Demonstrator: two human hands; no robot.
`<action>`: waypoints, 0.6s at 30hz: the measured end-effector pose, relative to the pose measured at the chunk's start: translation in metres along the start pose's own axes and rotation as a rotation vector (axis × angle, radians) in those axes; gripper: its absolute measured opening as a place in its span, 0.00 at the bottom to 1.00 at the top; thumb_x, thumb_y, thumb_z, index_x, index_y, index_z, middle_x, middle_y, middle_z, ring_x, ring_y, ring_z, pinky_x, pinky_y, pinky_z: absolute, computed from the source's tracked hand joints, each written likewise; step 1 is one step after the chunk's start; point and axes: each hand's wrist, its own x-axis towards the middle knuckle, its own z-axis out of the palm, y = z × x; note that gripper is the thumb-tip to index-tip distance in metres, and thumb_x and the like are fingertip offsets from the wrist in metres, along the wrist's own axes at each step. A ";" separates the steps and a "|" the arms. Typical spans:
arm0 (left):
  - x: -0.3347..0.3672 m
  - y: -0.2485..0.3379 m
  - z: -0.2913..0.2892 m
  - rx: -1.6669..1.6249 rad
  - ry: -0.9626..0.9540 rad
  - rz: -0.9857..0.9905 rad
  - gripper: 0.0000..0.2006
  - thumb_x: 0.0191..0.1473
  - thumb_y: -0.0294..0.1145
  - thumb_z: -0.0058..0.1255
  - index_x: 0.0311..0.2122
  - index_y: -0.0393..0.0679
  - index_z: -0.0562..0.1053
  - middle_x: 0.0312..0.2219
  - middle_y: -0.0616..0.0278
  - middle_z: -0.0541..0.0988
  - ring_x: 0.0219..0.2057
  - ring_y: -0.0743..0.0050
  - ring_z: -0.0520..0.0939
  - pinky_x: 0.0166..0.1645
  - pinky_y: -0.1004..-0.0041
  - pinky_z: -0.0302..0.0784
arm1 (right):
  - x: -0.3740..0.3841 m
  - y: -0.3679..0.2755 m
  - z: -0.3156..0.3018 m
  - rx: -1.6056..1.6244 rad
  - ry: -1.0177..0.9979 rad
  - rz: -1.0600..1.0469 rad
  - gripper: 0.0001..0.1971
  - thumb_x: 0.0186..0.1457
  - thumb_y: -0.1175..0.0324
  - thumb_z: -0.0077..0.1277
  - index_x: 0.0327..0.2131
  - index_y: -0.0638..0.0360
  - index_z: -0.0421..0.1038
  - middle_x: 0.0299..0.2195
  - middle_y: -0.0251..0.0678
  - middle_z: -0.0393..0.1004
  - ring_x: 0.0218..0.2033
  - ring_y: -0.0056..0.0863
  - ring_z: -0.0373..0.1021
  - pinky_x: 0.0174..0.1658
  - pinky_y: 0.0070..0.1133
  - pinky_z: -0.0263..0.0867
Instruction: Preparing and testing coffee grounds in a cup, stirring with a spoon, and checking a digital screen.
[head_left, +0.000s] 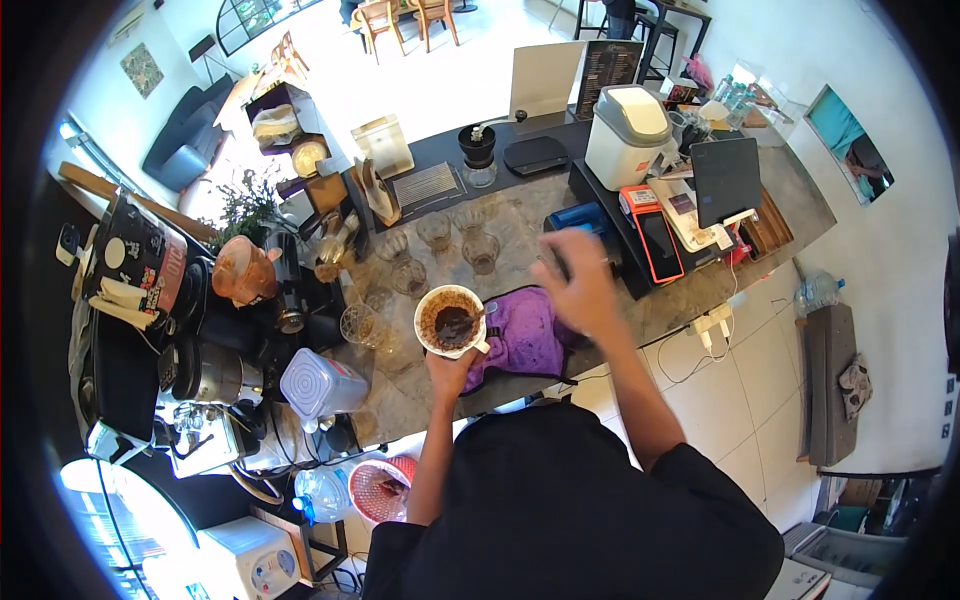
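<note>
My left hand (452, 372) grips a white coffee dripper (425, 300) from below and holds it above the counter. Brown grounds coat its inner wall, and dark wet coffee lies in the middle; its handle points to the lower right. My right hand (582, 285) is raised to the right of the dripper, smeared by motion. Something dark shows between its fingers, too blurred to name. Under and beside the hands lies a purple cloth (525, 335) with dark edging. Beyond the dripper stand several clear glasses, among them one glass (481, 254) with a little dark liquid.
On the left are a lidded plastic container (322, 385), a kettle (225, 372) and a wooden-topped grinder (245, 272). A black scale (535, 155) lies at the back. To the right stand a white bin (625, 135), a card terminal (652, 235) and a tablet (727, 180).
</note>
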 end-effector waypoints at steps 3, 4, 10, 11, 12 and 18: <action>0.001 -0.005 -0.001 -0.025 -0.007 -0.003 0.27 0.49 0.31 0.70 0.53 0.33 0.74 0.47 0.57 0.82 0.49 0.67 0.83 0.56 0.67 0.76 | 0.033 0.054 -0.061 -0.273 0.381 0.002 0.16 0.52 0.68 0.61 0.44 0.61 0.74 0.43 0.44 0.75 0.50 0.45 0.70 0.56 0.36 0.63; 0.001 -0.008 -0.002 -0.019 0.037 0.022 0.25 0.47 0.30 0.70 0.50 0.33 0.76 0.44 0.57 0.83 0.45 0.69 0.83 0.53 0.68 0.77 | 0.046 0.081 -0.089 -0.378 0.432 -0.123 0.17 0.52 0.67 0.62 0.45 0.60 0.74 0.44 0.43 0.75 0.50 0.45 0.70 0.57 0.37 0.61; -0.001 0.011 0.006 -0.041 0.037 0.015 0.23 0.44 0.28 0.71 0.46 0.32 0.77 0.41 0.58 0.84 0.40 0.71 0.85 0.49 0.69 0.79 | 0.067 0.167 -0.183 -0.765 0.555 -0.056 0.22 0.53 0.60 0.63 0.50 0.57 0.74 0.49 0.45 0.74 0.55 0.46 0.68 0.60 0.40 0.60; -0.002 0.015 0.005 -0.026 0.038 0.021 0.23 0.44 0.28 0.71 0.46 0.32 0.77 0.40 0.59 0.84 0.40 0.71 0.85 0.48 0.69 0.79 | 0.064 0.176 -0.187 -0.703 0.604 -0.026 0.22 0.54 0.61 0.61 0.51 0.57 0.74 0.50 0.46 0.74 0.56 0.47 0.67 0.61 0.39 0.60; -0.003 0.019 0.005 0.010 0.063 0.009 0.23 0.44 0.28 0.71 0.46 0.32 0.77 0.40 0.60 0.84 0.39 0.71 0.85 0.47 0.69 0.79 | 0.058 0.185 -0.190 -0.643 0.653 0.004 0.21 0.55 0.63 0.60 0.51 0.58 0.74 0.51 0.47 0.74 0.57 0.47 0.67 0.62 0.39 0.59; 0.000 0.017 0.007 0.018 0.061 0.007 0.24 0.45 0.28 0.71 0.49 0.33 0.76 0.42 0.59 0.83 0.42 0.69 0.84 0.51 0.68 0.78 | -0.036 0.265 -0.195 -0.625 0.694 0.526 0.21 0.59 0.63 0.49 0.55 0.56 0.75 0.58 0.50 0.72 0.62 0.49 0.63 0.67 0.41 0.53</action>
